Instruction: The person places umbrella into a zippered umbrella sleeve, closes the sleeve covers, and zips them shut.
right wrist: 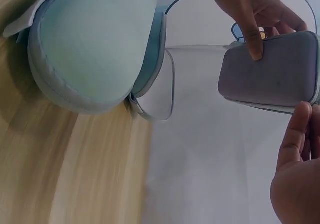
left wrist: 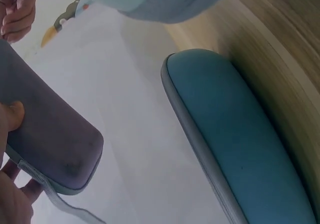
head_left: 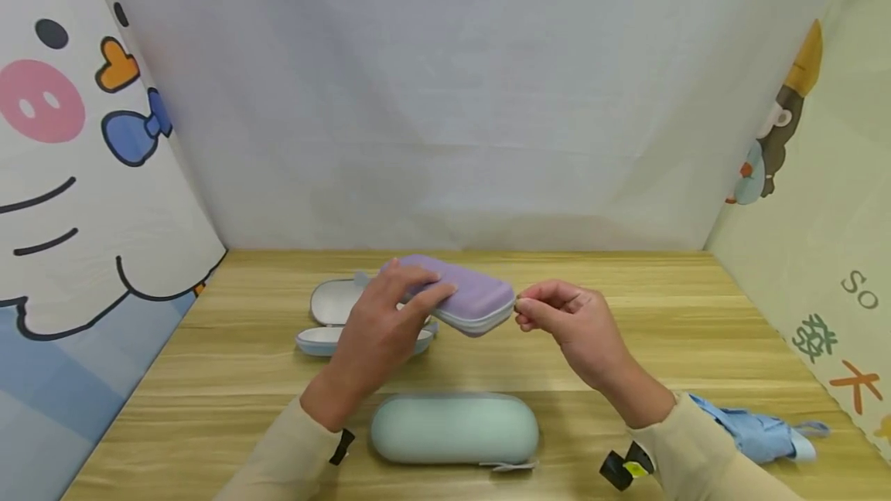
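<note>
A purple zippered glasses case (head_left: pixel 473 291) is held above the table, tilted down toward its right end. My left hand (head_left: pixel 381 325) grips it from above, with thumb and fingers spread over the lid and side. At its right end, the fingertips of my right hand (head_left: pixel 572 325) pinch at the pale zipper edge; the zipper pull itself is hidden. In the right wrist view, the right thumb and fingers meet at the corner of the purple case (right wrist: pixel 270 71). A grey strap (left wrist: pixel 70 206) hangs from the other end in the left wrist view.
A closed mint-green case (head_left: pixel 454 430) lies on the wooden table (head_left: pixel 661 315) near the front. Behind the left hand stands an open light-blue case (head_left: pixel 319 342) with a white inside. Light-blue cloth (head_left: pixel 759 433) with a loop lies at the right. Printed curtains enclose the table.
</note>
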The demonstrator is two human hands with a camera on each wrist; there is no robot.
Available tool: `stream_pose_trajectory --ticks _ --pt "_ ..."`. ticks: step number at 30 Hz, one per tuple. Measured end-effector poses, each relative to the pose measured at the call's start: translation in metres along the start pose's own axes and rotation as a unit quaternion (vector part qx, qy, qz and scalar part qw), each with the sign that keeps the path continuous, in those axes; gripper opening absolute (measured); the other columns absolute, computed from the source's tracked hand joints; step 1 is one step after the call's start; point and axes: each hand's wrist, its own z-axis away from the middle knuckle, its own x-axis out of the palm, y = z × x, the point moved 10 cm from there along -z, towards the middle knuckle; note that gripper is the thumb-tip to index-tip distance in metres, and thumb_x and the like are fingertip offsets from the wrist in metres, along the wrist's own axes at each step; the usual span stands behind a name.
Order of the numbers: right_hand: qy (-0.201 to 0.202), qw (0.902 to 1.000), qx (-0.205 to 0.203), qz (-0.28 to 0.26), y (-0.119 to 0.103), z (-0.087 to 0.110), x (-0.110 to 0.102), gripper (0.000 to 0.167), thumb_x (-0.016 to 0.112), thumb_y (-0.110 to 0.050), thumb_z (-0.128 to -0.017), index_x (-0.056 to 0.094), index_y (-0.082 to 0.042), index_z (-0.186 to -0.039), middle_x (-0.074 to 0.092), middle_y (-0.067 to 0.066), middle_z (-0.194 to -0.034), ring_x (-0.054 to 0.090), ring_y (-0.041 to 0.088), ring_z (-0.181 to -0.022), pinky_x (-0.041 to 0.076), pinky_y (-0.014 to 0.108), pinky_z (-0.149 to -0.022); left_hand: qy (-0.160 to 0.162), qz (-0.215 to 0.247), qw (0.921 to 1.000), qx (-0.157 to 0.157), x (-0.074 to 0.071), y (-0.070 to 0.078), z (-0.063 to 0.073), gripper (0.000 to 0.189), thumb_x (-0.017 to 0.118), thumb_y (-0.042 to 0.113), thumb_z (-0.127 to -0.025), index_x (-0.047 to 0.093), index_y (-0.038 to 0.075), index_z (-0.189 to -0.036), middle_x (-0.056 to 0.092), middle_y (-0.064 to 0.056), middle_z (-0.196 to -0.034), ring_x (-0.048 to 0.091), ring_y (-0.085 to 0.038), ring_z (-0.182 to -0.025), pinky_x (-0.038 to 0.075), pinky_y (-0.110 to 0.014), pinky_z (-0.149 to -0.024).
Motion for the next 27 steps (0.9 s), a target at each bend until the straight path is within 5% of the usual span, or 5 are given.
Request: stream_pose_trajectory --ticks 5,11,19,24,27 --pt "-0.059 0.9862 -0.100 0.118 -0.023 0.008 0.011 0.032 0.078 0.007 -0.087 0.066 0.003 -0.117 0.070 0.011 -0.112 0.069 0.021 -0.097 0.059 0.033 -0.085 -0.008 0.060 0.9981 -0.008 -0.001 -0.004 0.002 0.058 0.077 -0.011 -0.086 0.057 0.014 -0.134 0.058 -0.011 -0.130 0.058 -0.034 -0.125 0.040 -0.056 -0.112" --pt "-0.088 0.9187 -0.247 0.295 -0.040 0.012 0.031 0.075 0.089 0.005 -0.075 0.056 -0.009 -0.141 0.058 0.006 -0.142 0.055 0.025 -0.131 0.046 0.034 -0.106 -0.011 0.164 0.9861 -0.026 0.003 -0.006 0.004 0.066 0.076 -0.021 -0.078 0.054 0.007 -0.134 0.057 -0.011 -0.136 0.054 -0.034 -0.130 0.034 -0.055 -0.117" --pt "-0.070 0.8710 -0.366 0.320 -0.044 0.019 0.043 0.051 0.086 -0.013 -0.085 0.065 -0.007 -0.132 0.063 0.014 -0.135 0.059 0.031 -0.126 0.045 0.032 -0.108 -0.014 0.187 0.9820 -0.021 0.010 0.004 -0.002 0.062 0.079 -0.014 -0.081 0.052 0.007 -0.133 0.060 -0.008 -0.139 0.055 -0.030 -0.132 0.036 -0.055 -0.115" --pt "-0.034 0.8520 -0.392 0.345 -0.047 0.021 0.040 0.051 0.079 -0.003 -0.079 0.067 -0.006 -0.129 0.067 0.010 -0.127 0.064 0.029 -0.116 0.047 0.025 -0.104 -0.030 0.129 0.9911 -0.017 0.003 0.013 -0.013 0.075 0.093 0.006 -0.075 0.055 0.013 -0.140 0.060 -0.005 -0.141 0.056 -0.026 -0.130 0.044 -0.044 -0.108" --pt "-0.013 0.8354 -0.403 0.374 -0.049 0.021 0.038 0.036 0.074 -0.016 -0.092 0.069 -0.006 -0.126 0.067 0.009 -0.125 0.064 0.028 -0.113 0.047 0.022 -0.102 -0.031 0.068 0.9971 0.011 -0.005 0.026 -0.022 0.075 0.097 0.015 -0.073 0.060 0.015 -0.138 0.063 -0.004 -0.135 0.060 -0.024 -0.123 0.049 -0.041 -0.102"
